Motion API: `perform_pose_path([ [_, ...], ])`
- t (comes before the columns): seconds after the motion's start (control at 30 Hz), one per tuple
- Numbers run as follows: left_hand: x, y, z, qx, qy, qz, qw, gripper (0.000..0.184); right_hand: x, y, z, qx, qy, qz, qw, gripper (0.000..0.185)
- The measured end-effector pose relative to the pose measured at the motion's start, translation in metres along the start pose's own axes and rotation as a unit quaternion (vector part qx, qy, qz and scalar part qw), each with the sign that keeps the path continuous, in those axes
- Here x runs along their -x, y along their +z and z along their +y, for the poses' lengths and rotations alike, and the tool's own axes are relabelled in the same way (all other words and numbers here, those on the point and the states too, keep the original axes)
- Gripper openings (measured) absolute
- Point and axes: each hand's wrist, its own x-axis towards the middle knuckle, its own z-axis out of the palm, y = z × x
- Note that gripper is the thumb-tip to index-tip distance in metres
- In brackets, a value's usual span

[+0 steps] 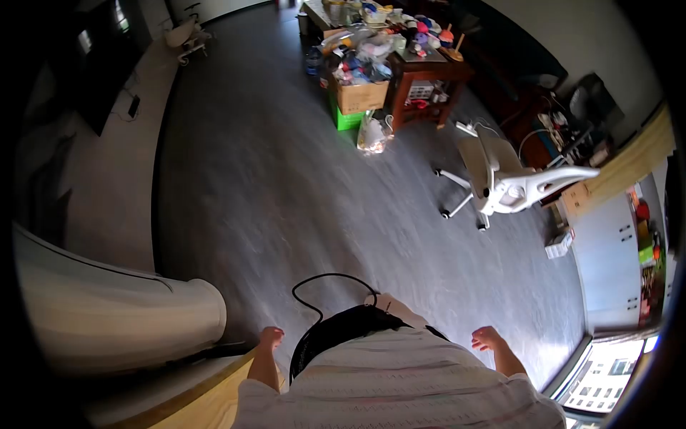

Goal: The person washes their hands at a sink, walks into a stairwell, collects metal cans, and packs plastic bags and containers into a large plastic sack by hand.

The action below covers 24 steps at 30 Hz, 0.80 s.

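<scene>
See white swivel chair (509, 196) near wooden table (429, 69), cardboard box (362, 97) atop green box (348, 120), plastic bag (373, 136) beside, gray floor (271, 200).

Open floor (286, 193) ahead; office chair (500, 175) blocks right, white cylinder (143, 314) left, cluttered table (429, 68) beyond.

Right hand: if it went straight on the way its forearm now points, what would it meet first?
Nothing close: the right hand looks free to cross above the floor. Farther on, the white bag is perhaps the first thing in line, though depth and height are hard to judge.
</scene>
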Motion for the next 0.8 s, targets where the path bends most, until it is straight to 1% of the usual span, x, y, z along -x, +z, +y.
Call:
perform_pose_path([
  [0.07, 0.012, -0.004, 0.005, 0.088, -0.026, 0.018, 0.996, 0.011, -0.033, -0.027, -0.085, 0.057, -0.030, -0.003, 0.998, 0.018],
  [0.1, 0.012, -0.001, 0.002, 0.134, -0.039, 0.027, 0.990, 0.012, -0.031, -0.033, -0.143, 0.078, -0.046, 0.015, 0.996, 0.015],
  [0.17, -0.008, 0.005, -0.021, 0.186, -0.059, -0.001, 0.981, 0.011, -0.041, -0.042, -0.246, 0.098, -0.088, 0.019, 0.991, 0.011],
  [0.23, -0.016, 0.003, -0.023, 0.153, -0.105, -0.001, 0.983, 0.008, -0.054, -0.036, -0.335, 0.098, -0.172, 0.033, 0.980, 0.016],
  [0.3, -0.037, -0.002, -0.020, 0.111, -0.120, -0.051, 0.985, 0.007, -0.064, -0.018, -0.412, 0.087, -0.213, -0.004, 0.973, 0.019],
  [0.33, -0.048, -0.007, -0.029, 0.084, -0.130, -0.077, 0.985, 0.007, -0.067, -0.002, -0.433, 0.077, -0.207, -0.025, 0.975, 0.019],
  [0.37, -0.068, -0.021, -0.036, -0.077, 0.032, -0.061, 0.995, 0.008, -0.068, 0.012, -0.462, 0.067, -0.204, -0.042, 0.976, 0.019],
  [0.4, -0.090, -0.039, -0.046, -0.231, 0.194, -0.043, 0.952, 0.008, -0.068, 0.023, -0.489, 0.059, -0.200, -0.057, 0.976, 0.019],
  [0.43, -0.098, -0.064, -0.028, -0.164, 0.131, -0.049, 0.977, 0.006, -0.073, 0.033, -0.504, 0.052, -0.181, -0.091, 0.978, 0.017],
  [0.47, -0.113, -0.094, -0.005, -0.051, 0.028, -0.045, 0.997, 0.004, -0.079, 0.043, -0.516, 0.074, -0.151, -0.104, 0.980, 0.016],
  [0.5, -0.107, -0.140, 0.048, 0.081, -0.072, -0.033, 0.994, 0.003, -0.070, 0.055, -0.531, 0.135, -0.150, -0.106, 0.974, 0.017],
  [0.53, -0.106, -0.182, 0.090, 0.150, -0.128, -0.008, 0.980, 0.004, -0.062, 0.063, -0.544, 0.180, -0.148, -0.109, 0.966, 0.020],
  [0.6, -0.163, -0.244, 0.116, 0.219, -0.085, 0.027, 0.972, 0.006, -0.062, 0.072, -0.565, 0.163, -0.094, -0.103, 0.977, 0.025],
  [0.63, -0.213, -0.269, 0.126, 0.125, -0.037, 0.063, 0.989, 0.007, -0.062, 0.074, -0.575, 0.149, -0.078, -0.099, 0.981, 0.025],
  [0.7, -0.291, -0.315, 0.159, 0.097, 0.040, 0.133, 0.986, 0.008, -0.071, 0.074, -0.597, 0.165, -0.041, -0.091, 0.981, 0.024],
  [0.73, -0.319, -0.341, 0.186, 0.163, 0.069, 0.166, 0.970, 0.008, -0.076, 0.073, -0.610, 0.164, -0.012, -0.089, 0.982, 0.024],
  [0.8, -0.356, -0.389, 0.255, 0.161, 0.105, 0.185, 0.964, 0.007, -0.092, 0.071, -0.645, 0.181, 0.001, -0.090, 0.979, 0.023],
])
